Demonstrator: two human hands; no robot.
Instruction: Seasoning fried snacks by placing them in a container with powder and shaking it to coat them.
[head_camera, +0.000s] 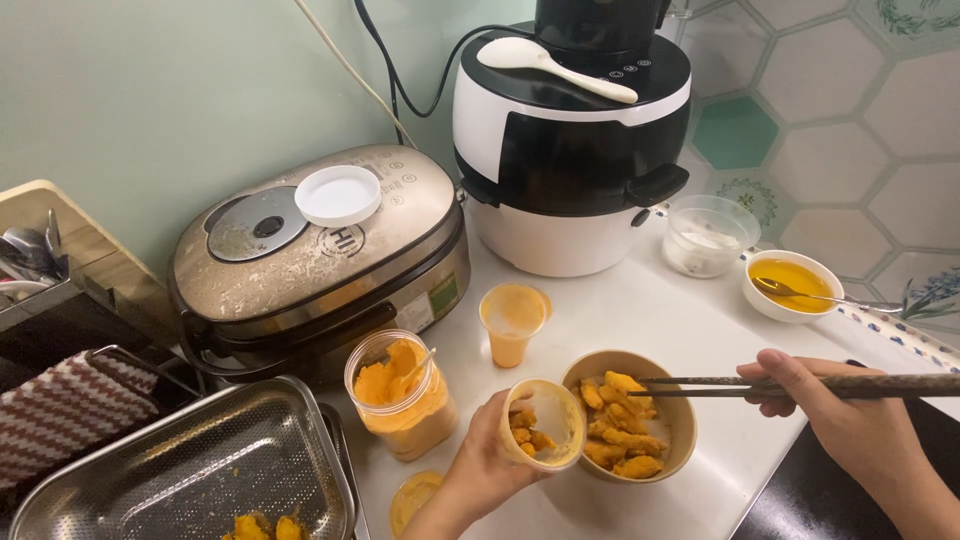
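The left hand (487, 462) grips a small clear plastic cup (543, 424) tilted over the round tan paper bowl (680, 432) of orange fruit pieces (620, 428); the right hand (838, 408) pinches dark chopsticks (700, 386), tips at the bowl. Scraping out the cup seems underway; an open jar of orange pulp (402, 395) crowds the left wrist

My left hand (485, 455) holds a small translucent cup (541, 424), tilted toward a tan bowl (682, 420) on the white table (620, 310). Both contain orange-yellow pieces (622, 425). My right hand (840, 405) holds dark chopsticks (760, 385) level, tips over the bowl.
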